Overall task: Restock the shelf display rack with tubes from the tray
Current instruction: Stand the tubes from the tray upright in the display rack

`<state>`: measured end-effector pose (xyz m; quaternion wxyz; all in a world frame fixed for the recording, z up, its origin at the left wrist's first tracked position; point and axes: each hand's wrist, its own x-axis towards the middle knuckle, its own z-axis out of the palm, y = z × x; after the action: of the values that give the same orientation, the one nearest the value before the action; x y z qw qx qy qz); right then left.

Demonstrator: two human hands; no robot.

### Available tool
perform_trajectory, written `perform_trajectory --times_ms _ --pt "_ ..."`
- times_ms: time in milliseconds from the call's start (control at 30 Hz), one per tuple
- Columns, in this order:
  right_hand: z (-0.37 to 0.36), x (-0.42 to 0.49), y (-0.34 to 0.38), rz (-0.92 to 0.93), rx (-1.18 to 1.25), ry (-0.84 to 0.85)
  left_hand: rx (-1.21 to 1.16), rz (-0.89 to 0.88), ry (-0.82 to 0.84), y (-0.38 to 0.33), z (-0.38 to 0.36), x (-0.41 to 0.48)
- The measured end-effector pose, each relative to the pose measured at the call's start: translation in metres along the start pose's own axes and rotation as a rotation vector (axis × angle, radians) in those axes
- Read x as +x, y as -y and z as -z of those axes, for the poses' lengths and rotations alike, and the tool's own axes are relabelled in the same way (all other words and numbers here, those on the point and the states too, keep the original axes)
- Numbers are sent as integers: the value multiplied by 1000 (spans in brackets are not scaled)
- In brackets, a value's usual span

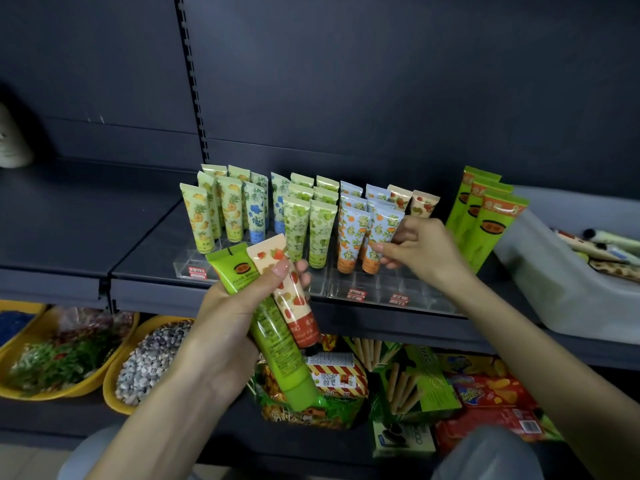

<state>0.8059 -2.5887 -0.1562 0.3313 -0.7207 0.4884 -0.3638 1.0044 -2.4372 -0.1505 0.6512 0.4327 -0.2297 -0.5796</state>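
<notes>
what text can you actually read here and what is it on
"NG": end of a cut-off word on the red band of the strawberry tube in the left hand.
small print on the green tube, same hand: too blurred to read.
lettering on the orange tube pinched by the right hand: too blurred.
red price tags on the clear rack: too small.
snack packs on the lower shelf: blurred, unreadable.

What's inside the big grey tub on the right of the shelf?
A few loose tubes lie on their sides near the top of the tub, some with dark caps. Its wall hides whatever lies deeper, and the picture's edge cuts off the rest.
</notes>
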Motion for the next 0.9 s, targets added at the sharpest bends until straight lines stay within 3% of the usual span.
perform_trajectory --times_ms 433,900 --pt "-2 3 -3 41 -170 -19 7 6 1 1 -2 0" --pt "27 -33 20 84 -183 -75 46 46 -5 4 -17 2"
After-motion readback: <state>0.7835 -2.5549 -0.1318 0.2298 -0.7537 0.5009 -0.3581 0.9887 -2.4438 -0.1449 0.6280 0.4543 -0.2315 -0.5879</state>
